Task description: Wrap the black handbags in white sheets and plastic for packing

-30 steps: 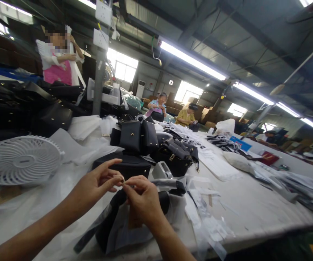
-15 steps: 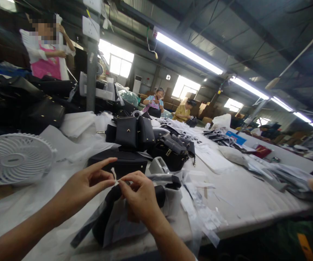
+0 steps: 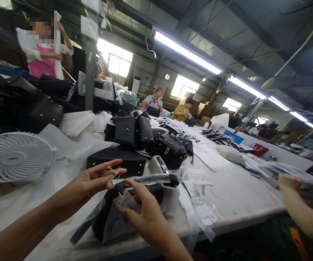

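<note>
White fan (image 3: 15, 157) sits well left of the left hand (image 3: 91, 183). Left grip: fingers mostly spread, thumb and one fingertip lightly pinching a thin white string (image 3: 115, 175). The string slants down-right from that grip to the tag (image 3: 125, 198), just beside it. Right hand (image 3: 145, 217) is nearer the tag; right grip: thumb pressing the tag against the fingers. Under both grips lies a black bag (image 3: 156, 190) in clear film, lengthwise across the desk (image 3: 235, 195). Beyond the grips stand stacked bags (image 3: 129, 132). Far right is a co-worker's hand (image 3: 289, 181). Factory hall, strip lights overhead.
</note>
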